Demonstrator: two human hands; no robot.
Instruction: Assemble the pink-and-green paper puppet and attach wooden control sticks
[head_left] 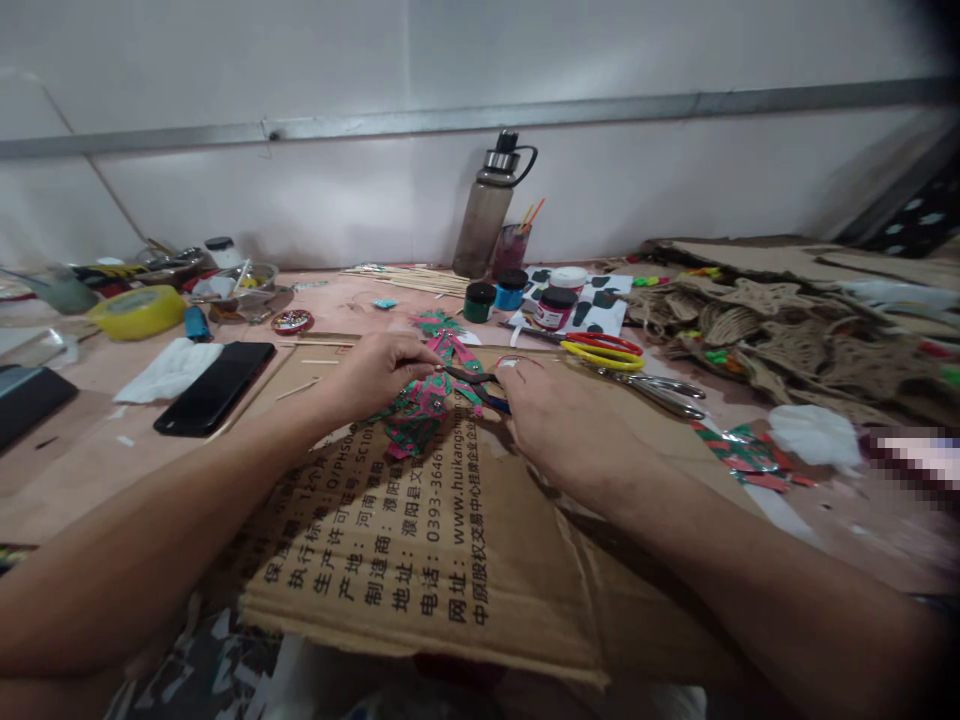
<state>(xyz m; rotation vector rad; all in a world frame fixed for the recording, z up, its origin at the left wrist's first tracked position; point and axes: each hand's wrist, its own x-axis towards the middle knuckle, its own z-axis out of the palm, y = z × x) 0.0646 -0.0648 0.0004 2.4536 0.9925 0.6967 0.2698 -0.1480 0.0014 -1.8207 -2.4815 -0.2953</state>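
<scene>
My left hand [379,372] pinches a red and green patterned paper cutout [421,400] that lies on a flattened cardboard sheet [450,540] printed with black text. My right hand [562,420] is closed on small dark scissors [476,385], whose blades point left into the paper, right at the left fingertips. Both forearms rest over the cardboard.
Yellow and red handled scissors [622,365] lie just behind my right hand. Paint jars [510,290], a water bottle [487,210], wooden sticks [409,278], a black phone [216,387], a yellow tape roll [139,310], a tissue [171,368] and woven jute pieces [787,330] crowd the table.
</scene>
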